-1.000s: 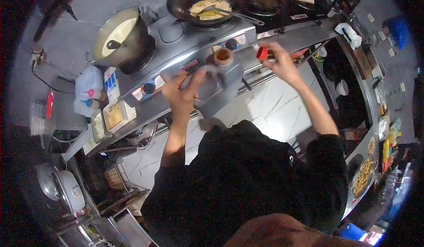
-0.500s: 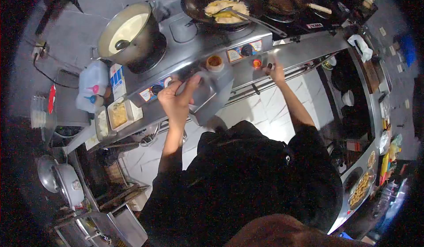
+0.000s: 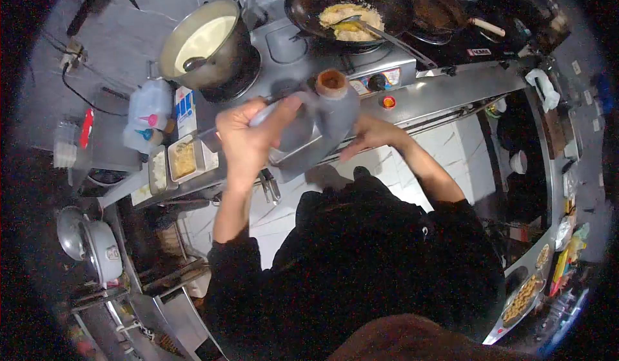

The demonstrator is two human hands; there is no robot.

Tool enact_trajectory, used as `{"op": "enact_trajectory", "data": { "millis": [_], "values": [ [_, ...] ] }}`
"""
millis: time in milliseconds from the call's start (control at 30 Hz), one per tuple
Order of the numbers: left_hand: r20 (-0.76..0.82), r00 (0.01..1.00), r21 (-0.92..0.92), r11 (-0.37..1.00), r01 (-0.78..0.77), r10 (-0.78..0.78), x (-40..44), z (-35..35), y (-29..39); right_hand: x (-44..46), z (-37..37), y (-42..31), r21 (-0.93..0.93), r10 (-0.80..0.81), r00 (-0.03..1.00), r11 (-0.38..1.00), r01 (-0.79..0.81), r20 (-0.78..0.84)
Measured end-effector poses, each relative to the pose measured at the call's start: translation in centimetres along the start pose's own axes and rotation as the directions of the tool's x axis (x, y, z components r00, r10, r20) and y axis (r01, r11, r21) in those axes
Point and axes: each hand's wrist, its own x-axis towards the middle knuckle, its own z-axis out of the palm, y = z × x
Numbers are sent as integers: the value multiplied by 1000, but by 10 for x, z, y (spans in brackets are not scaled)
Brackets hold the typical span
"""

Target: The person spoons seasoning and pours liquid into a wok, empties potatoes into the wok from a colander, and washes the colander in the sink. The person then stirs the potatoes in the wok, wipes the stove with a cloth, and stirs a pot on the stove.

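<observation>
My left hand [image 3: 248, 135] is wrapped round the handle of a large translucent plastic jug [image 3: 338, 112]. The jug is tilted, and its uncapped mouth has a brown-orange rim. My right hand [image 3: 374, 135] is beside the jug's lower right side with fingers stretched out; whether it touches the jug I cannot tell. A red-orange cap [image 3: 387, 102] lies on the steel counter to the right of the jug. Behind the jug, a dark wok [image 3: 303, 3] contains a pale yellow mass, with a metal ladle [image 3: 403, 45] resting in it.
A deep pot [image 3: 222, 64] of creamy liquid with a ladle stands at the back left. Two trays of pale food, one a white tray [image 3: 205, 156], are on the left counter edge. A brown pan [image 3: 435, 12] sits right of the wok. At lower right is a food tray [image 3: 536, 294].
My right hand has moved left from near the red-orange cap to the jug's side. The jug's mouth has shifted right and slightly up in view. The cap stays on the counter.
</observation>
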Motion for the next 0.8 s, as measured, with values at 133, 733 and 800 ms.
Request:
{"op": "enact_trajectory", "data": {
  "millis": [133, 733, 800],
  "values": [
    [27, 993, -4, 993, 119, -119, 38, 2, 48, 19, -7, -55, 356, 129, 971, 914, -195, 199],
    [344, 870, 33, 930, 366, -354, 302, 83, 61, 94, -96, -55, 934, 123, 946, 239, 264, -299],
    [360, 836, 34, 901, 432, -415, 322, 94, 53, 101, -104, -48, 953, 147, 952, 186, 238, -267]
  ]
}}
